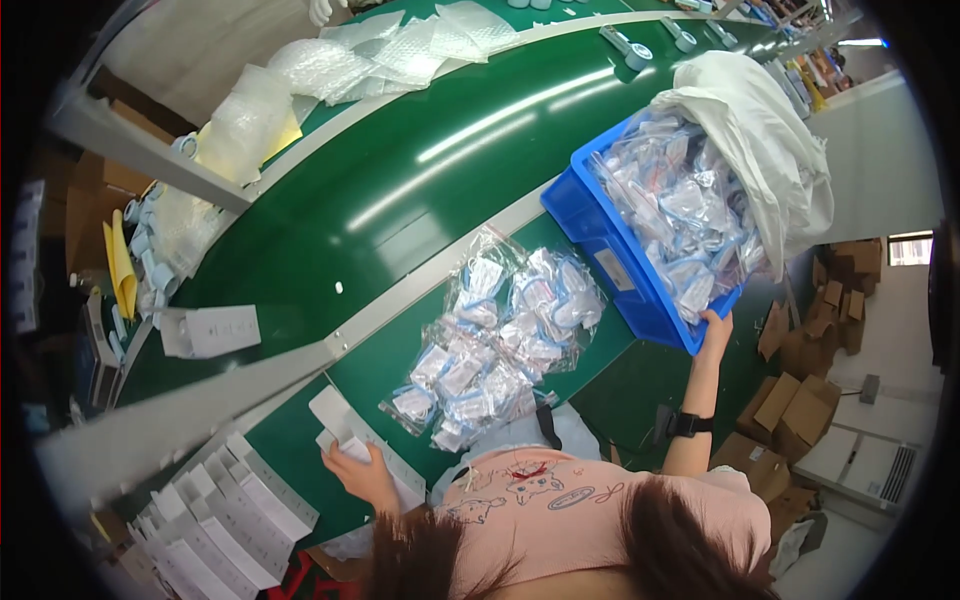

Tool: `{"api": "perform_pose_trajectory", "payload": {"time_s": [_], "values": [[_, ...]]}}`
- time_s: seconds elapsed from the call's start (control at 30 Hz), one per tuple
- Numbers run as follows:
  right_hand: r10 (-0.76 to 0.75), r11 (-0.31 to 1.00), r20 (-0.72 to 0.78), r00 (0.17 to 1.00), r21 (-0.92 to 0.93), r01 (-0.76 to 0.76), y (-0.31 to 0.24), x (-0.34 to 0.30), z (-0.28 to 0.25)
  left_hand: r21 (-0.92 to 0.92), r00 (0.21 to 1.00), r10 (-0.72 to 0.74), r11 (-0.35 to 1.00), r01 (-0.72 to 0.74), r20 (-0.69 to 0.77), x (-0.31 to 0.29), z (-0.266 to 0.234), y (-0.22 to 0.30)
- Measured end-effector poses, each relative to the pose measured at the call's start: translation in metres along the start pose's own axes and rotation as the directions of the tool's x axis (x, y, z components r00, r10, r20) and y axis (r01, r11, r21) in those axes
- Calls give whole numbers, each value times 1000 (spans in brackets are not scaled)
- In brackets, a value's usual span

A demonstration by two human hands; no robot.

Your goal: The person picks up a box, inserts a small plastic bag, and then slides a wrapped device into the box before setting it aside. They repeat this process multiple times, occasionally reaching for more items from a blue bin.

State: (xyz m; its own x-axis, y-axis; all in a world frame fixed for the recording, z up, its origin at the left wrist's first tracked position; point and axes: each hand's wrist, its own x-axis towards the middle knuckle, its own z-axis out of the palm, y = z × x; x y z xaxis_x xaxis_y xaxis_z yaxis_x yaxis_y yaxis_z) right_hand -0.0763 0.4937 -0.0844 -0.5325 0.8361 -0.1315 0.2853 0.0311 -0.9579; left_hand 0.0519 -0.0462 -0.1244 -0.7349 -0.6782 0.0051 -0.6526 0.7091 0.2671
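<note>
My left hand is closed around a slim white carton whose end flap stands open, low over the green table. At the right, my right hand grips the near rim of a blue plastic bin. Clear plastic bags with white and light-blue contents fill the bin, and a white sack drapes over its far side. Between my hands a pile of similar clear bags lies on the table; what exactly they contain is too small to tell.
A row of white cartons stands at the lower left. A green conveyor belt curves past, with bubble wrap bags along its far edge and light-blue handheld devices on it. A metal post crosses at left. Brown cardboard boxes sit at right.
</note>
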Motion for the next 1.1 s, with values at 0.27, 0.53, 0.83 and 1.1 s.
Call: {"api": "perform_pose_trajectory", "payload": {"time_s": [0.27, 0.53, 0.83, 1.1], "values": [[12, 993, -6, 1000, -114, -13, -3, -2, -11, 311, 997, 76, 947, -77, 16, 5, 4, -6], [37, 992, -62, 997, -117, -44, -11, -10, -6, 208, 987, -17, 978, -16, 157, 16, 35, 10], [74, 990, -75, 994, -112, -82, -13, -9, -3, 89, 967, -119, 991, 101, 225, 17, 36, 21], [44, 994, -51, 998, -102, -49, -13, -9, 1, -61, 963, -159, 982, 176, 218, 15, 20, 28]]}}
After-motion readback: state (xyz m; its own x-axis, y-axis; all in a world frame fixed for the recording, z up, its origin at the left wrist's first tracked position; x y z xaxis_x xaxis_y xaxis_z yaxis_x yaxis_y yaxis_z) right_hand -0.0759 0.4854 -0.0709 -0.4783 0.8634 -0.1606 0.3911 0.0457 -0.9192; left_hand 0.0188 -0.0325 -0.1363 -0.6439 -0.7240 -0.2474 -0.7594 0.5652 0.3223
